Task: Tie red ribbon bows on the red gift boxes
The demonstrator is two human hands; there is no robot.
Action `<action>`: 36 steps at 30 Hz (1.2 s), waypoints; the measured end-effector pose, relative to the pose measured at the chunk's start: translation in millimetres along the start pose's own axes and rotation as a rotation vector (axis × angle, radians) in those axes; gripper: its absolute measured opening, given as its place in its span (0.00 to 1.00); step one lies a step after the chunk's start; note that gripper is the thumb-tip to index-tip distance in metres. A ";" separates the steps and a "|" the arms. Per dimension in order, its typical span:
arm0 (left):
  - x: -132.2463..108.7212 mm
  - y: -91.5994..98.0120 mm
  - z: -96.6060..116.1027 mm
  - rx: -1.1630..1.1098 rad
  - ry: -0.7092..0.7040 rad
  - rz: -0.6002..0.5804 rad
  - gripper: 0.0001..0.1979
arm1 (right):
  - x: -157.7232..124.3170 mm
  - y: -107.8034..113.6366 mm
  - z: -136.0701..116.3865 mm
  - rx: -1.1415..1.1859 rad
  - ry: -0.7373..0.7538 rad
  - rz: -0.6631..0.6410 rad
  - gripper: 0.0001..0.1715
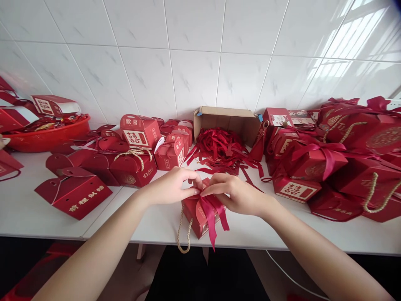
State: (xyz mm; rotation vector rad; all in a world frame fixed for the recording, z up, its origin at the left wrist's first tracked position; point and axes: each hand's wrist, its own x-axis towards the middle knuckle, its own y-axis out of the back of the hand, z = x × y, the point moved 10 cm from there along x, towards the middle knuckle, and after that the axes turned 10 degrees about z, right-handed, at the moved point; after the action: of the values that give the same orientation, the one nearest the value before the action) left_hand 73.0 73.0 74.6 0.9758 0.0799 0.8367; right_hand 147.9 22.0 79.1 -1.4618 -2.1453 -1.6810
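A red gift box (197,217) with a rope handle (184,246) hanging off its left side sits near the table's front edge. Dark pink ribbon (211,221) lies over its top, two tails draping down the front. My left hand (180,186) pinches at the ribbon's middle from the left, thumb and fingers together. From the right, my right hand (234,192) does the same, its fingertips almost touching the left ones. The bit of ribbon between the fingertips is partly hidden by the fingers.
Behind the box, a cardboard carton (230,115) lies on its side with loose red ribbons (219,144) spilling out. Red boxes (134,163) stand at the left, and ribboned boxes (316,161) are piled at the right. A red basin (46,136) sits far left on the white table (125,221).
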 end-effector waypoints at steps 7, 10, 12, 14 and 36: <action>9.0 6.2 -1.7 0.053 0.019 -0.012 0.07 | -6.8 -5.6 1.9 -0.085 0.058 -0.005 0.29; 9.2 6.1 -2.7 -0.002 0.033 -0.026 0.05 | -9.2 -5.2 1.2 -0.038 0.083 0.017 0.29; 7.2 3.0 -2.4 -0.041 0.028 -0.052 0.04 | -10.6 -5.3 2.3 -0.017 0.079 0.030 0.29; 4.9 1.0 -3.9 -0.041 0.024 -0.059 0.02 | -11.3 -5.7 3.7 -0.006 0.067 0.038 0.29; 11.0 -10.6 -24.0 -0.221 0.047 -0.125 0.13 | -11.9 -11.3 10.6 0.219 0.043 0.056 0.31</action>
State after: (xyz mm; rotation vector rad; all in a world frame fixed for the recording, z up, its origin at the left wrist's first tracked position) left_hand 77.0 94.0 55.8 0.7359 0.0856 0.7361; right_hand 151.9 23.1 60.0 -1.3983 -2.1635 -1.3948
